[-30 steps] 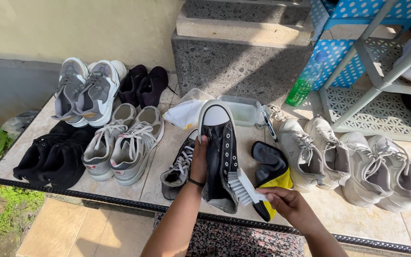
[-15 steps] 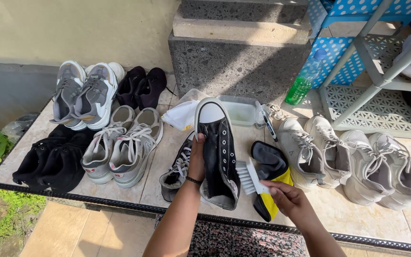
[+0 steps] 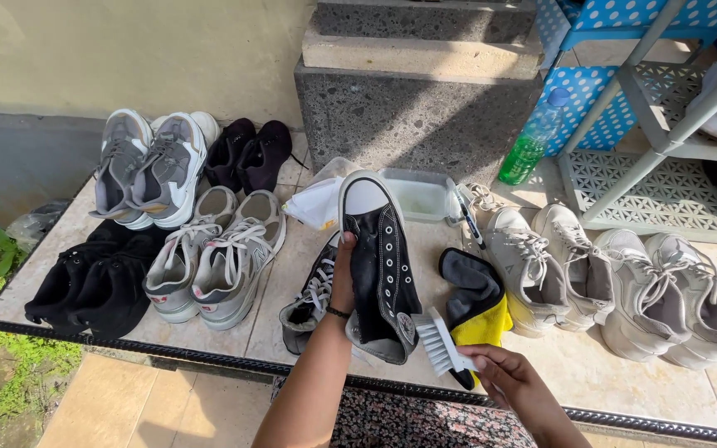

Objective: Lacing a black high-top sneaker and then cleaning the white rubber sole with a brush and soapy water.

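A black high-top sneaker [image 3: 379, 270] with a white toe cap is gripped along its left side by the left hand [image 3: 343, 278], the fingers wrapped shut around the upper, toe pointing away toward the stone steps. The shoe is held tilted just above the tiled worktop [image 3: 292, 274], at its middle near the front edge. A white-bristled scrub brush [image 3: 439, 342] is clasped by the right hand [image 3: 514, 382], fingers closed on its handle, and the bristles are seen right against the sneaker's heel end. Whether the bristles actually press the fabric cannot be told.

Just under the left hand, a second black sneaker with white laces [image 3: 313, 297] is lying on the worktop. Beside the brush, a grey and yellow cloth [image 3: 476, 303] is spread out. Behind the held shoe, a clear plastic tub [image 3: 421, 195] is set down, with a white cloth [image 3: 315, 203] touching its left side. A green bottle [image 3: 529, 149] is stood near the blue dotted shelving.

To the left, a grey pair [image 3: 213, 253] is placed beside a black pair [image 3: 93, 282], with grey and white trainers [image 3: 151, 166] and dark purple shoes [image 3: 246, 153] lined up behind them. To the right, four cream trainers [image 3: 607, 278] are ranged in a row.
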